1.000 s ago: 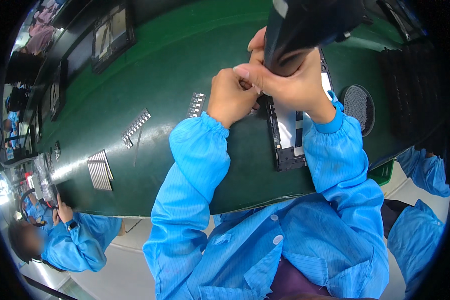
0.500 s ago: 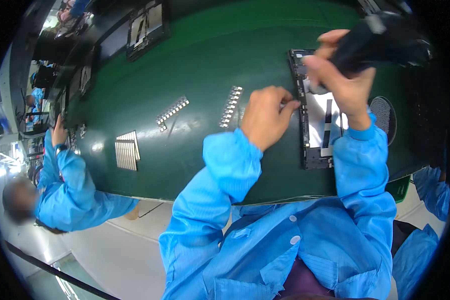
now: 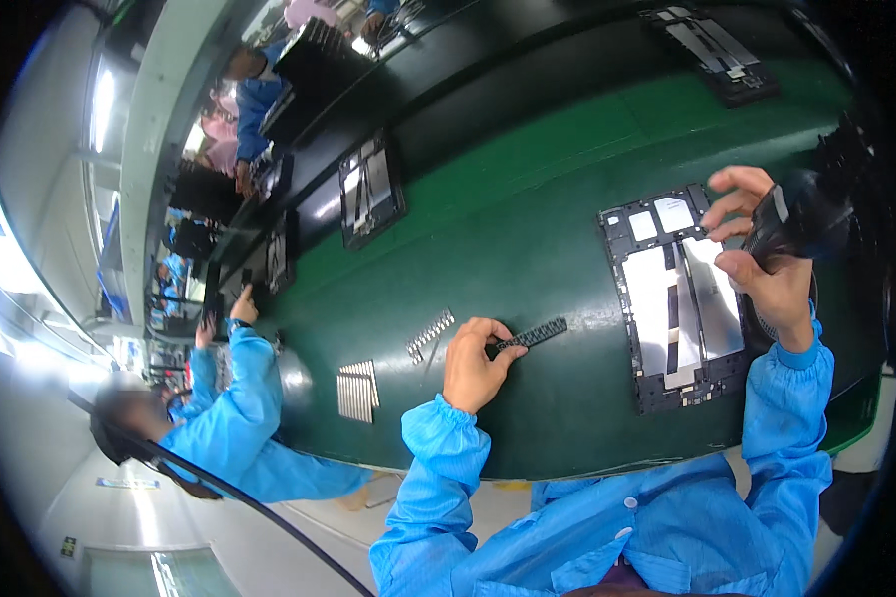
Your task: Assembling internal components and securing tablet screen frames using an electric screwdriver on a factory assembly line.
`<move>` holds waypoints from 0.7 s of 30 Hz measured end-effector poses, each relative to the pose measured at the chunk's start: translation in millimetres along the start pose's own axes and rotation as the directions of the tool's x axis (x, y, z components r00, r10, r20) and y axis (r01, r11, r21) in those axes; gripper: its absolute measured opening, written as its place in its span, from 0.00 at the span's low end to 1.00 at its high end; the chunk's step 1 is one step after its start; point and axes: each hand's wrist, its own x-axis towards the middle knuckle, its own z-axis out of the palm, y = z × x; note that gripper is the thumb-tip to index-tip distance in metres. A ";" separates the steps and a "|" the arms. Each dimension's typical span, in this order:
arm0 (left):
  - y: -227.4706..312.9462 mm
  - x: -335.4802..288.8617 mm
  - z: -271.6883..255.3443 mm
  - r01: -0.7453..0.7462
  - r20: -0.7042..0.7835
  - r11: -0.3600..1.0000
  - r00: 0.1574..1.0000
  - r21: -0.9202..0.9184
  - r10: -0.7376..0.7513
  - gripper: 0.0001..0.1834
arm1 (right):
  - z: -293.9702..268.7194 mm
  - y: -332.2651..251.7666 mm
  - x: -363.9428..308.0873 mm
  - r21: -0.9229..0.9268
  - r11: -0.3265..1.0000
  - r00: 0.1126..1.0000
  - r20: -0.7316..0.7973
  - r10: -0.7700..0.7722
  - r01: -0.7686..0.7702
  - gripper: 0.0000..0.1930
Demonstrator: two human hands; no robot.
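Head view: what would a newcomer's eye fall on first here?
Probably the opened flat device, its silvery sheets shining on the green table, right of centre. Just beyond its right edge, the right hand holds a dark object. Near the picture's centre, the left hand pinches a dark strip.

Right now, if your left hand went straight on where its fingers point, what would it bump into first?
Beyond the black strip it holds, the left hand would likely meet the left edge of the device first; height is unclear, so it might pass above.
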 end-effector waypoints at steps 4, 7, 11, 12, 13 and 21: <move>6.8 10.6 -2.7 0.043 0.094 0.994 0.995 -0.105 -0.033 0.12 | -9.8 -4.4 -0.7 0.054 0.994 0.989 -0.110 0.095 -0.090 0.44; -6.5 21.2 -5.6 0.140 0.179 0.946 0.980 -0.293 -0.090 0.12 | -21.2 -8.7 -2.6 0.166 0.978 0.978 -0.139 0.153 -0.129 0.40; -3.3 43.6 -12.2 0.035 0.345 0.989 0.938 -0.143 0.017 0.10 | -36.8 -2.8 -8.9 0.072 0.977 0.976 -0.062 0.207 -0.202 0.28; 2.3 46.6 -11.6 -0.048 0.329 0.999 0.944 0.015 0.040 0.12 | -42.0 -2.1 -9.9 0.056 0.977 0.975 -0.065 0.211 -0.208 0.29; 8.3 48.7 -11.1 -0.131 0.319 0.977 0.945 0.171 0.070 0.15 | -47.4 -1.2 -10.9 0.038 0.976 0.973 -0.069 0.219 -0.216 0.30; 14.0 59.9 -26.3 0.325 0.550 0.936 0.810 -0.137 -0.202 0.08 | -68.9 -19.6 2.8 0.147 0.964 0.949 -0.191 0.249 -0.224 0.18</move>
